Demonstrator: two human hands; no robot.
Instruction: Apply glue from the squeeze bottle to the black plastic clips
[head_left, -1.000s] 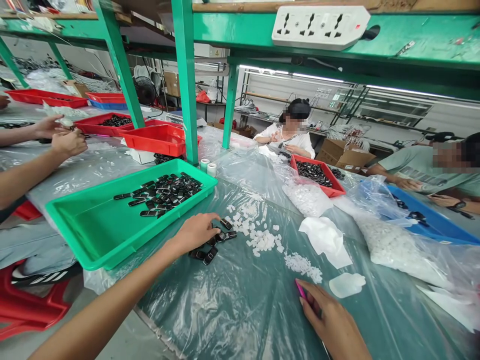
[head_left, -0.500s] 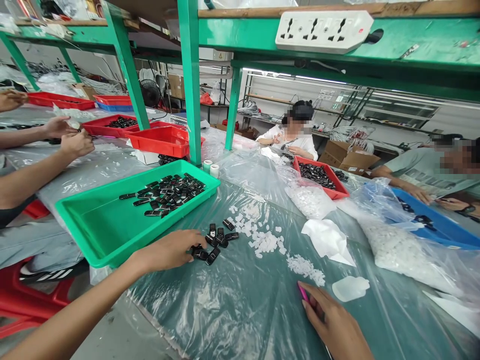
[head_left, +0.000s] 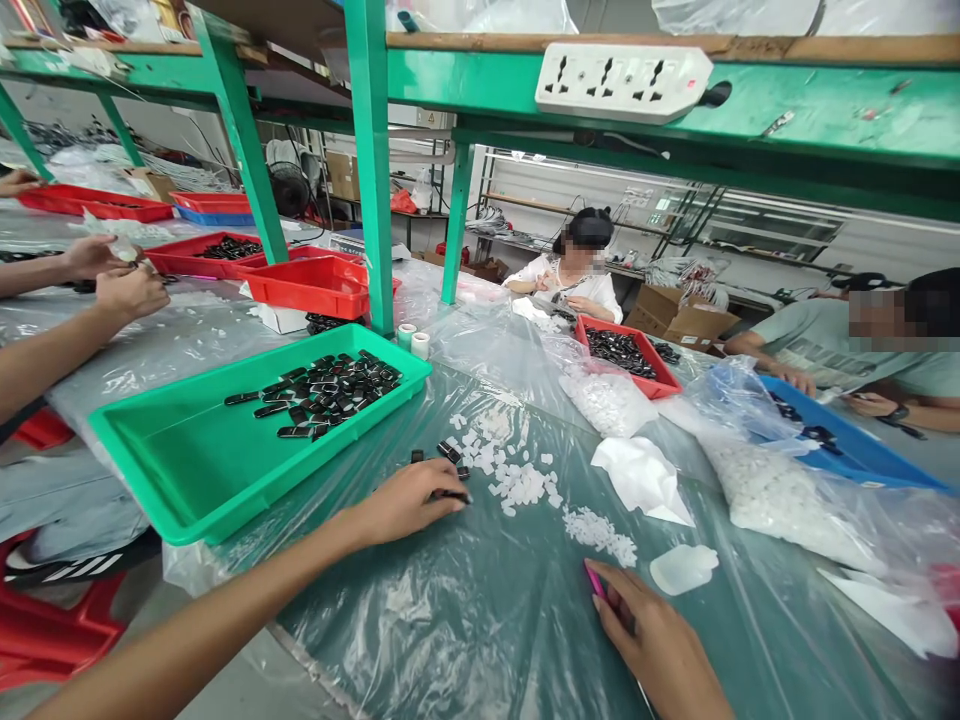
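Observation:
My left hand (head_left: 409,500) lies cupped on the plastic-covered table over a small pile of black parts, fingers pressed together on them. A few loose black parts (head_left: 450,451) show just beyond its fingertips. Beside them lies a scatter of small white pieces (head_left: 517,485). My right hand (head_left: 652,640) rests at the near edge, curled round a pink tool (head_left: 595,579) whose tip sticks out by the thumb. To the left of my left hand stands a green tray (head_left: 187,500) with many black parts (head_left: 330,385) in its far end.
A white pad (head_left: 641,475), a white flat piece (head_left: 682,568) and a bag of white pieces (head_left: 772,490) lie to the right. Red tray (head_left: 660,375), blue tray (head_left: 862,450) and co-workers sit beyond. Another person's hands (head_left: 127,290) work at left. A green post (head_left: 373,170) and power strip (head_left: 622,82) stand ahead.
My left hand pulled back toward me, then slid right onto the pile of black parts, covering most of them. My right hand has stayed in place.

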